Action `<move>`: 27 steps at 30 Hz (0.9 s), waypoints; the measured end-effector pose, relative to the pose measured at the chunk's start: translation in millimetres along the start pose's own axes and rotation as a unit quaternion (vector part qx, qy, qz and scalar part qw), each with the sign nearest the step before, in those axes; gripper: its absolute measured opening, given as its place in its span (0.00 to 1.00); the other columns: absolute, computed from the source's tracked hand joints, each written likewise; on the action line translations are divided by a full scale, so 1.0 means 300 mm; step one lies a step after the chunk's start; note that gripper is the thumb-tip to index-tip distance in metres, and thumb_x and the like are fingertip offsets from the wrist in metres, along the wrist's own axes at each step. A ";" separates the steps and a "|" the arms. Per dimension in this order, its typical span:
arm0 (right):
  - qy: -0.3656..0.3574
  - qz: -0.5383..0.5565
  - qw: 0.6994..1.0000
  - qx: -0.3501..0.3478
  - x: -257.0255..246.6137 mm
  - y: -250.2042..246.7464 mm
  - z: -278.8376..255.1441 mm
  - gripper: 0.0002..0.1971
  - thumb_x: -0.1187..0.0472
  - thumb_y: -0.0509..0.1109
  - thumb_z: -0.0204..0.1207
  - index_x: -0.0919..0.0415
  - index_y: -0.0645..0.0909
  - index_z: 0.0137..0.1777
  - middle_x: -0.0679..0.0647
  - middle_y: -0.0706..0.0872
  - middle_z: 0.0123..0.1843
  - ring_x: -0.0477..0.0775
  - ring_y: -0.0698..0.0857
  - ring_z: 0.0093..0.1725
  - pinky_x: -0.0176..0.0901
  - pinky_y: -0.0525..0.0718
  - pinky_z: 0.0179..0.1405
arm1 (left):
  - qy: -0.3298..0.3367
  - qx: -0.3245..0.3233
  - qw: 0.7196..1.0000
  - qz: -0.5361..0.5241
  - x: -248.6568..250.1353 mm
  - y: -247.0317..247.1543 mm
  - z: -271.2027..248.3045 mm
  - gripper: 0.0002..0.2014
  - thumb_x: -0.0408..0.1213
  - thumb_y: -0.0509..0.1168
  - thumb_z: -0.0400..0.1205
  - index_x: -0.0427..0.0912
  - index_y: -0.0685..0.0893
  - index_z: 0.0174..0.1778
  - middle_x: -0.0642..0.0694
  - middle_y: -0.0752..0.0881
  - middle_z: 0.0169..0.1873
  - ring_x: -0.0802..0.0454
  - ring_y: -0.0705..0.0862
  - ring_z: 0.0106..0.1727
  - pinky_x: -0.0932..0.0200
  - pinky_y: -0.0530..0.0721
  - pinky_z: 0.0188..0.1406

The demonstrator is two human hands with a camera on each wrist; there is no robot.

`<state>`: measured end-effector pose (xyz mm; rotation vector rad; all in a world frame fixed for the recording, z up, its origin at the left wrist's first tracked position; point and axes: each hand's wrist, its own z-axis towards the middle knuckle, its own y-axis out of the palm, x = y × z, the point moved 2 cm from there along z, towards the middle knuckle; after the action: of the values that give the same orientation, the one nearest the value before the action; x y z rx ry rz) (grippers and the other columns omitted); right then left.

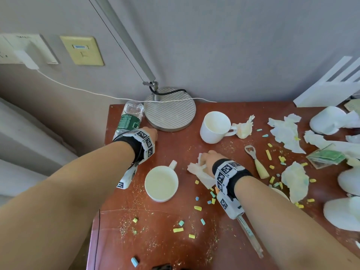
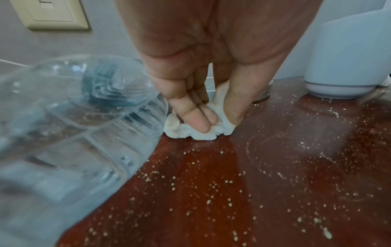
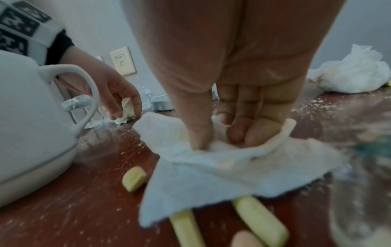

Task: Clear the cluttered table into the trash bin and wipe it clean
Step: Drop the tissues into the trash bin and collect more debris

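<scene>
On the red-brown table (image 1: 161, 228) my left hand (image 1: 150, 133) pinches a small crumpled tissue wad (image 2: 194, 130) between thumb and fingers, beside a clear plastic bottle (image 1: 129, 118) lying at the far left corner. My right hand (image 1: 206, 159) pinches a flat white tissue (image 1: 200, 172) at the table's middle; in the right wrist view the tissue (image 3: 222, 165) is bunched under thumb and fingers and covers yellow foam bits (image 3: 260, 219).
Two white mugs (image 1: 161, 183) (image 1: 215, 126), a round lamp base (image 1: 169, 110), a bottle opener (image 1: 257, 162), more crumpled tissues (image 1: 286, 131), folded paper (image 1: 325, 157) and white bowls (image 1: 327, 119) crowd the right side. Crumbs and yellow and blue bits (image 1: 178, 229) litter the front.
</scene>
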<state>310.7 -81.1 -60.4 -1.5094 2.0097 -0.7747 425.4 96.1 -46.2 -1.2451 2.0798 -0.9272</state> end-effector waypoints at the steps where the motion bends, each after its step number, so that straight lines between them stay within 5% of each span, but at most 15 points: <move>1: 0.001 -0.008 1.000 -0.009 -0.004 -0.007 -0.005 0.22 0.66 0.62 0.78 0.59 0.69 0.72 0.60 0.68 0.71 0.64 0.75 0.67 0.50 0.75 0.67 | -0.003 -0.002 1.000 0.009 0.005 0.004 -0.004 0.15 0.29 0.57 0.84 0.36 0.76 0.66 0.38 0.81 0.63 0.42 0.81 0.63 0.55 0.79 0.58; 9: -0.058 0.017 0.994 0.092 0.012 -0.119 -0.144 0.18 0.59 0.60 0.80 0.57 0.72 0.70 0.57 0.77 0.67 0.60 0.77 0.65 0.51 0.76 0.66 | -0.014 0.089 0.996 -0.016 0.009 -0.093 -0.102 0.14 0.32 0.56 0.85 0.33 0.78 0.64 0.37 0.81 0.62 0.40 0.80 0.63 0.53 0.78 0.59; 13: -0.087 0.037 0.977 0.189 0.071 -0.196 -0.252 0.17 0.56 0.61 0.81 0.55 0.74 0.69 0.56 0.72 0.69 0.58 0.71 0.69 0.48 0.69 0.68 | -0.040 0.171 0.980 -0.089 0.077 -0.195 -0.199 0.13 0.32 0.59 0.83 0.40 0.81 0.62 0.41 0.79 0.64 0.42 0.79 0.64 0.53 0.79 0.61; 16: -0.079 0.030 0.968 0.235 0.167 -0.248 -0.329 0.15 0.55 0.61 0.81 0.56 0.76 0.65 0.57 0.70 0.72 0.60 0.67 0.71 0.47 0.67 0.69 | 0.004 0.242 0.962 -0.128 0.179 -0.254 -0.256 0.14 0.31 0.57 0.84 0.37 0.78 0.64 0.38 0.74 0.67 0.39 0.76 0.66 0.49 0.76 0.64; 21: -0.031 0.073 0.964 0.253 0.443 -0.259 -0.408 0.04 0.57 0.62 0.81 0.56 0.73 0.51 0.60 0.71 0.70 0.59 0.76 0.57 0.43 0.72 0.61 | 0.090 0.243 0.957 -0.132 0.414 -0.291 -0.302 0.16 0.28 0.57 0.83 0.37 0.75 0.67 0.41 0.75 0.67 0.41 0.76 0.64 0.55 0.73 0.58; 24: 0.031 0.067 0.973 0.220 0.627 -0.220 -0.409 0.13 0.58 0.62 0.81 0.66 0.78 0.59 0.63 0.75 0.66 0.63 0.79 0.60 0.45 0.75 0.56 | 0.086 0.242 0.958 -0.130 0.578 -0.286 -0.302 0.16 0.29 0.57 0.83 0.38 0.74 0.68 0.41 0.74 0.67 0.41 0.76 0.65 0.56 0.72 0.57; 27: 0.075 0.049 0.986 0.143 0.768 -0.159 -0.373 0.13 0.56 0.60 0.81 0.61 0.73 0.37 0.58 0.75 0.47 0.61 0.78 0.52 0.44 0.74 0.49 | 0.096 0.223 0.961 -0.134 0.733 -0.290 -0.284 0.14 0.31 0.58 0.83 0.38 0.75 0.65 0.40 0.75 0.65 0.39 0.79 0.62 0.51 0.75 0.59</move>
<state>206.8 -298.2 39.1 -1.2113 1.9619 -1.1093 314.8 -106.9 52.7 -1.2415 1.7185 -1.5953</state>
